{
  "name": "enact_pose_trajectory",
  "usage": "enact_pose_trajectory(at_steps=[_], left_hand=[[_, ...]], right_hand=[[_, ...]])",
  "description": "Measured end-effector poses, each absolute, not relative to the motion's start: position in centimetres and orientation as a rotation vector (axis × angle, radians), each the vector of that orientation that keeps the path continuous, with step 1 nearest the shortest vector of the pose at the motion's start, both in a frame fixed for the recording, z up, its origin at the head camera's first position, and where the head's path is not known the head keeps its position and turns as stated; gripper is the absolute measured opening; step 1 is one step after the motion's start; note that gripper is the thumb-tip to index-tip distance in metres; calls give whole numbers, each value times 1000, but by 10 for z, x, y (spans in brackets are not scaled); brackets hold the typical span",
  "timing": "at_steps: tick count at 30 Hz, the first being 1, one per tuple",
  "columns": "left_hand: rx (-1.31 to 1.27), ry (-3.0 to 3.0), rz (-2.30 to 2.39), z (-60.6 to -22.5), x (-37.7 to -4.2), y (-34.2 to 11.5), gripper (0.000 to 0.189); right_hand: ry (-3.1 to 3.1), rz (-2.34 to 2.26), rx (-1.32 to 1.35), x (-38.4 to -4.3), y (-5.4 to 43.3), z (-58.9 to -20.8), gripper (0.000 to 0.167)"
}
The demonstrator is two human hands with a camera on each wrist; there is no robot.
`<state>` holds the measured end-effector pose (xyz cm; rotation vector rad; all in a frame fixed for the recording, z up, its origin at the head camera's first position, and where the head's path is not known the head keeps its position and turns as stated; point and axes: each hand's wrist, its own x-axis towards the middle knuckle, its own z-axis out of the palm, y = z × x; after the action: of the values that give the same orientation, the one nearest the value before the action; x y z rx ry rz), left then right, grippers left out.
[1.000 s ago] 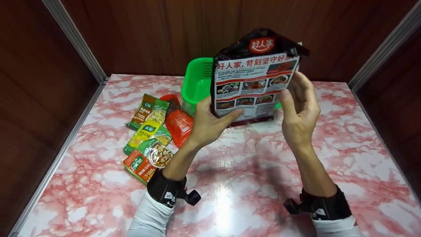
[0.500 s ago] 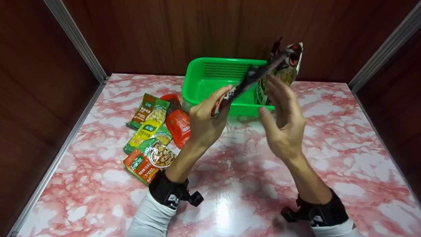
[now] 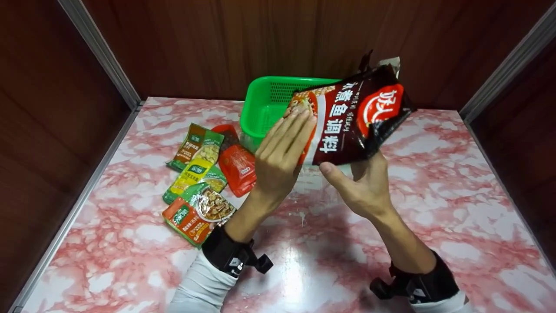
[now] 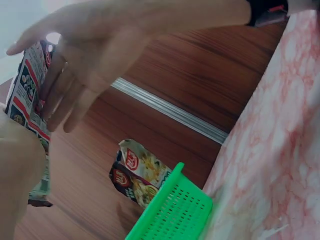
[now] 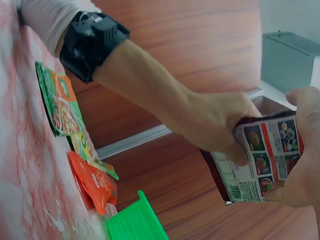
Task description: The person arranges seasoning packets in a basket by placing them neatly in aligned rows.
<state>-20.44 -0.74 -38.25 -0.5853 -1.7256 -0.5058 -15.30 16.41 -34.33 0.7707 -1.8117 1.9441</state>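
A dark red-black seasoning packet (image 3: 343,119) is held up in front of the basket, its printed front facing the head camera. At its left end my left hand (image 3: 280,156) pinches it, fingers flat over the front; the thumb shows on the back in the right wrist view. My right hand (image 3: 365,187) is at the lower right of the packet, thumb at the lower edge and fingers partly hidden behind. In the left wrist view the right fingers (image 4: 75,102) are loosely extended beside the packet's back.
A green basket (image 3: 248,108) stands at the back, with packets (image 4: 142,170) upright at its right end. Left of it lie red packets (image 3: 239,167) and several overlapping soup packets (image 3: 195,178). Wooden panels (image 3: 208,48) surround the marbled table (image 3: 304,261).
The packet has turned from its back, through edge-on, to its front. My left hand has kept hold; my right hand came off the right edge and moved left and down to the lower edge.
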Motion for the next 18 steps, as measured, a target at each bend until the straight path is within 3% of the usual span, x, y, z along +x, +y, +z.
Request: enact_pose_trajectory(at_steps=[7, 18], left_hand=[[-564, -1663, -256, -389, -206, -2, 38], [-597, -1609, -223, -396, -206, 5, 43]], right_hand=[[-1659, 2126, 495, -145, 156, -342, 51], [-1290, 2386, 457, -144, 148, -340, 40]])
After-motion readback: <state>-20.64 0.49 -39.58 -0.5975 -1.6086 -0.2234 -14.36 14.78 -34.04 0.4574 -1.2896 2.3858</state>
